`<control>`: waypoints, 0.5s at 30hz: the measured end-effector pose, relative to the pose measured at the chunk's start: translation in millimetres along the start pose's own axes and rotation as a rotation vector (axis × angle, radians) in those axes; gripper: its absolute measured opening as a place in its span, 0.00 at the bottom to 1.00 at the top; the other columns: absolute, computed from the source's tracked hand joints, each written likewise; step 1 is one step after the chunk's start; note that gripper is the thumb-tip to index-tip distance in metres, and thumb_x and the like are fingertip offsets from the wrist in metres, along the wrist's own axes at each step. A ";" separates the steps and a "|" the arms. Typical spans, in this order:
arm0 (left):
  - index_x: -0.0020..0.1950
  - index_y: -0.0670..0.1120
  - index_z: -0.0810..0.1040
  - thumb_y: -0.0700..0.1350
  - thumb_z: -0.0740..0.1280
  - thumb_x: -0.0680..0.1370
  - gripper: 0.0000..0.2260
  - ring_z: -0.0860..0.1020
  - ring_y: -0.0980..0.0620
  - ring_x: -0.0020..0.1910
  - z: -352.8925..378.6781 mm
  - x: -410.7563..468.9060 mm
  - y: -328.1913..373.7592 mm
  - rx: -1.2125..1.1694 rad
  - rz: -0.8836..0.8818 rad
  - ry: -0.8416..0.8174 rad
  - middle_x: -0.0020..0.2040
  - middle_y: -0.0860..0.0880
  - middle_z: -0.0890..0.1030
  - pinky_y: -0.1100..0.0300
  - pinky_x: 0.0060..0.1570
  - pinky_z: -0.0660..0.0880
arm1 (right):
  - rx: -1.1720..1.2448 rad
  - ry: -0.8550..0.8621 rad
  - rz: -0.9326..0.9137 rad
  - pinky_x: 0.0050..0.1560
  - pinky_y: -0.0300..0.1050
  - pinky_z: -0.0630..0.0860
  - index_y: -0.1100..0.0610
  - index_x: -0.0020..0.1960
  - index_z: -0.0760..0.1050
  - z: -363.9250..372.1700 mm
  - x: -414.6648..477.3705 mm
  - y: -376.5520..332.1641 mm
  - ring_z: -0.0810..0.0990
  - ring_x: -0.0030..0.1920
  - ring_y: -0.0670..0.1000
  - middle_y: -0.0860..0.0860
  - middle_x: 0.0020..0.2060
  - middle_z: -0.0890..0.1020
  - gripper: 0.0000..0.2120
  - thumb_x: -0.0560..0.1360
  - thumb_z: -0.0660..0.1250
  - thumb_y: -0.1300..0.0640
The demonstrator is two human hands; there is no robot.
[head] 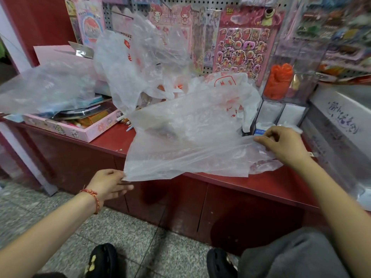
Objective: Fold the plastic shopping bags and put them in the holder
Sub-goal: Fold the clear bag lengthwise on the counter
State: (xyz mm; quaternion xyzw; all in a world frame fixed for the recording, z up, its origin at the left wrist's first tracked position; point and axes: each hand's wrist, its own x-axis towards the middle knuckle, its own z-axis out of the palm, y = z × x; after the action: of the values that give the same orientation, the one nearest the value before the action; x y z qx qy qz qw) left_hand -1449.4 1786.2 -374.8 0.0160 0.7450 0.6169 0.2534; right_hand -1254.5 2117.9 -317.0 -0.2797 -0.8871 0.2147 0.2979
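A clear plastic bag (190,145) is stretched across the front of the red counter (112,139), partly hanging over its edge. My left hand (109,184) pinches the bag's lower left corner in front of the counter. My right hand (281,144) pinches its right edge above the countertop. Behind it more crumpled plastic bags (144,63) with red print pile up against the pegboard. A clear acrylic holder (289,85) with compartments stands at the right, with orange plastic (278,81) stuffed in its upper part.
A pink tray (80,127) full of stationery sits on the counter at the left, under another clear bag (46,87). Sticker sheets (243,49) hang on the pegboard behind. A white freezer-like cabinet (339,125) stands at the right. My shoes and grey floor tiles are below.
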 end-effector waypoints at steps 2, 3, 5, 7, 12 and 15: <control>0.55 0.43 0.68 0.41 0.61 0.80 0.06 0.80 0.51 0.23 3.4 -2.3 3.2 -0.063 0.065 -0.022 0.43 0.39 0.78 0.65 0.21 0.74 | 0.001 0.034 -0.012 0.32 0.41 0.66 0.60 0.37 0.75 3.7 0.7 1.3 0.72 0.30 0.50 0.50 0.26 0.74 0.12 0.73 0.71 0.53; 0.59 0.47 0.65 0.42 0.63 0.79 0.12 0.80 0.49 0.25 4.1 -1.9 1.9 -0.037 0.137 -0.044 0.44 0.41 0.78 0.63 0.22 0.76 | 0.002 0.049 -0.018 0.32 0.41 0.65 0.60 0.37 0.75 5.8 1.7 1.6 0.71 0.31 0.51 0.49 0.26 0.73 0.12 0.73 0.70 0.54; 0.62 0.53 0.63 0.43 0.69 0.75 0.20 0.81 0.48 0.30 5.8 -2.3 -2.2 0.213 0.329 -0.101 0.47 0.46 0.78 0.61 0.25 0.77 | 0.010 0.069 -0.014 0.32 0.42 0.64 0.60 0.38 0.75 10.4 3.9 2.1 0.71 0.31 0.51 0.49 0.26 0.72 0.11 0.73 0.70 0.54; 0.60 0.52 0.70 0.43 0.71 0.73 0.18 0.81 0.49 0.32 6.9 1.3 -8.2 0.413 0.466 -0.078 0.48 0.47 0.79 0.63 0.26 0.75 | 0.060 0.084 0.027 0.34 0.41 0.66 0.59 0.41 0.75 11.4 5.2 0.7 0.73 0.31 0.48 0.49 0.28 0.74 0.08 0.73 0.70 0.55; 0.55 0.43 0.74 0.38 0.66 0.77 0.08 0.79 0.54 0.25 13.8 9.6 -11.9 0.288 0.447 0.016 0.46 0.42 0.78 0.69 0.21 0.70 | 0.094 0.223 0.067 0.42 0.42 0.71 0.59 0.43 0.77 -17.7 -7.3 -13.8 0.75 0.39 0.49 0.51 0.37 0.79 0.08 0.72 0.72 0.54; 0.54 0.43 0.74 0.41 0.63 0.79 0.06 0.77 0.58 0.22 19.6 12.7 -11.6 0.247 0.421 -0.002 0.42 0.45 0.77 0.69 0.19 0.69 | 0.154 -0.208 0.167 0.40 0.44 0.73 0.62 0.38 0.80 -29.2 -33.4 -20.9 0.76 0.33 0.49 0.53 0.33 0.82 0.16 0.74 0.68 0.49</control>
State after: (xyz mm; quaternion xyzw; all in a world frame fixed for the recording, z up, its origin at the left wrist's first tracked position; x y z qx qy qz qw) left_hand -1449.4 1805.5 -392.4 0.2024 0.7947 0.5604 0.1159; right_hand -1221.0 2087.7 -297.8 -0.3052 -0.8677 0.3339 0.2060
